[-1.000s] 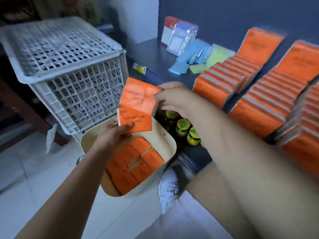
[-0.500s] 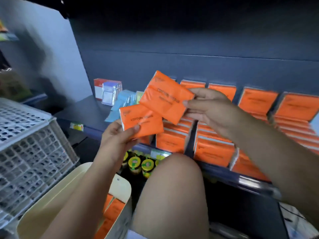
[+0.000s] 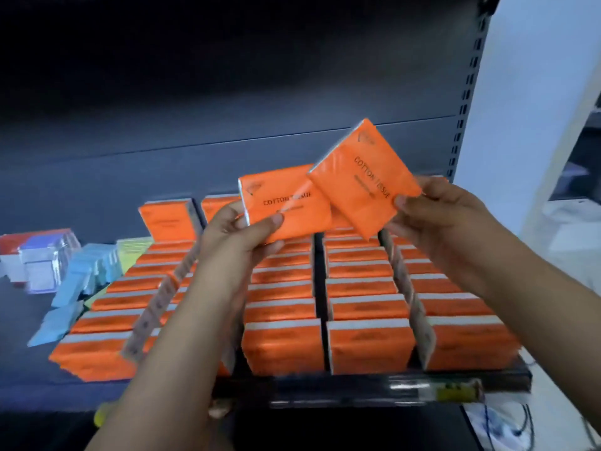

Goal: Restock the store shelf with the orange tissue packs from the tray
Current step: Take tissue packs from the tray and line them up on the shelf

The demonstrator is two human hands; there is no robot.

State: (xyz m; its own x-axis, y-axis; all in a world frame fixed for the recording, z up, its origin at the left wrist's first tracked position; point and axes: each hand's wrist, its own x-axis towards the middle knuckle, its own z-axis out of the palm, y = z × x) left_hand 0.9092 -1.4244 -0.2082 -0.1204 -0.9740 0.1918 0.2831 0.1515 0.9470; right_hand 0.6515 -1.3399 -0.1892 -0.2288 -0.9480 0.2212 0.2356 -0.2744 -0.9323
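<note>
Currently held, two items. First orange tissue pack [image 3: 286, 206]: printed face "COTTON TISSUE" toward the camera, nearly level, raised above the shelf. It is gripped at its lower left corner by the left hand [image 3: 240, 236], thumb across the front, fingers curled behind. Second orange tissue pack [image 3: 364, 177]: tilted with one corner uppermost, overlapping the first pack's right edge. It is pinched at its lower right edge by the right hand [image 3: 435, 216], thumb on the front, fingers behind. Both packs are in the air over the rear of the stock.

Shelf [image 3: 357, 388]: dark, front rail toward the camera.
Stocked rows [image 3: 364, 320]: orange packs standing on edge, in several close-packed files running front to back.
Dividers [image 3: 409, 294]: pale printed strips between files.
Yellow label [image 3: 455, 390]: on the front rail, right side; print blurred.
Yellow-green packets [image 3: 130, 252]: just left of the orange stock.
Light blue packets [image 3: 81, 278]: leaning in a line, further left.
Clear-wrapped packs [image 3: 42, 258]: farthest left.
Slotted upright [image 3: 465, 92]: at the shelf's right rear, with white wall [image 3: 520, 109] beside it.
</note>
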